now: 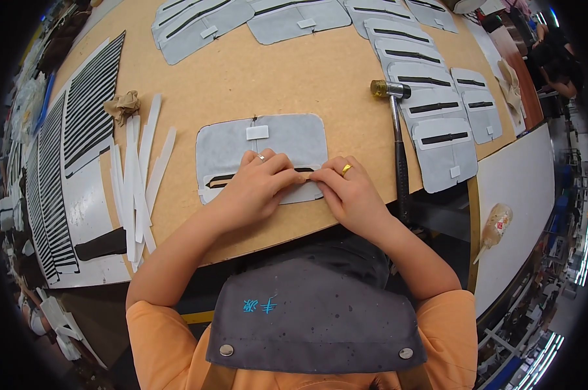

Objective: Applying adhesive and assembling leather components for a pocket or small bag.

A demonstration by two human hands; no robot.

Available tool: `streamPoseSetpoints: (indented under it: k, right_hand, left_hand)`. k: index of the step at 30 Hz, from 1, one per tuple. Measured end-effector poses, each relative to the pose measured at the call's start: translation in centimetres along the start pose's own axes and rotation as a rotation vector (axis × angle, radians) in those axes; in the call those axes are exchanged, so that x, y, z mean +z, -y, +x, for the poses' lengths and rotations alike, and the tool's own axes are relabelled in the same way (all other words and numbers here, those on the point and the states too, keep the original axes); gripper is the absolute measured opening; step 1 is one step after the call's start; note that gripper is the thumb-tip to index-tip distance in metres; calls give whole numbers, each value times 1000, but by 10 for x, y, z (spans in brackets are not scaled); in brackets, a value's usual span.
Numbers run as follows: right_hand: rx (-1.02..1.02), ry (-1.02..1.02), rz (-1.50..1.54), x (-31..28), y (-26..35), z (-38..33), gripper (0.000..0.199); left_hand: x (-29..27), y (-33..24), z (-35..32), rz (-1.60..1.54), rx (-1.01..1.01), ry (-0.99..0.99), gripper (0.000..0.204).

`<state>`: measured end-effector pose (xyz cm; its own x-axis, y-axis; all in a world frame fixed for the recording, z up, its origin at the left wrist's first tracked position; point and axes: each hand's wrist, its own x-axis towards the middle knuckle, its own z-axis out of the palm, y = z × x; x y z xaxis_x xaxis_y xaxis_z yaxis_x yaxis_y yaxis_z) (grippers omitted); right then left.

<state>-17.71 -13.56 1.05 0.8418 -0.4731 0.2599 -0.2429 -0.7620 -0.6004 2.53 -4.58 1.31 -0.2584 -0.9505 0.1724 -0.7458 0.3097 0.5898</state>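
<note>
A grey panel with rounded corners (291, 138) lies on the tan board in front of me, a small white tab (257, 132) near its far edge. Along its near side runs a long slot edged with black strip (223, 177), set in a white border. My left hand (263, 185) rests over the slot, its fingers bent and the thumb and index finger closed at the strip's right part. Close beside them, my right hand (350, 194) pinches the right end of the black strip. The fingertips partly hide what lies between them.
A mallet (399, 136) lies right of the panel, handle toward me. Finished-looking grey panels (445, 155) overlap along the right and far edges. To the left are white strips (137, 188), a crumpled brown scrap (122, 105) and rows of black strips (93, 97). A bottle (497, 224) lies far right.
</note>
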Motion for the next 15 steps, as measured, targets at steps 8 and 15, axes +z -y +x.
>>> streamPoseSetpoints:
  k: [8,15]
  right_hand:
    - [15,-86,-87,-13,-7,-9,23]
    - [40,-98,65,4,0,3,33]
  left_hand:
    - [28,-12,-1,71,-24,-161,33]
    - [26,-25,4,180,-177,-249,29]
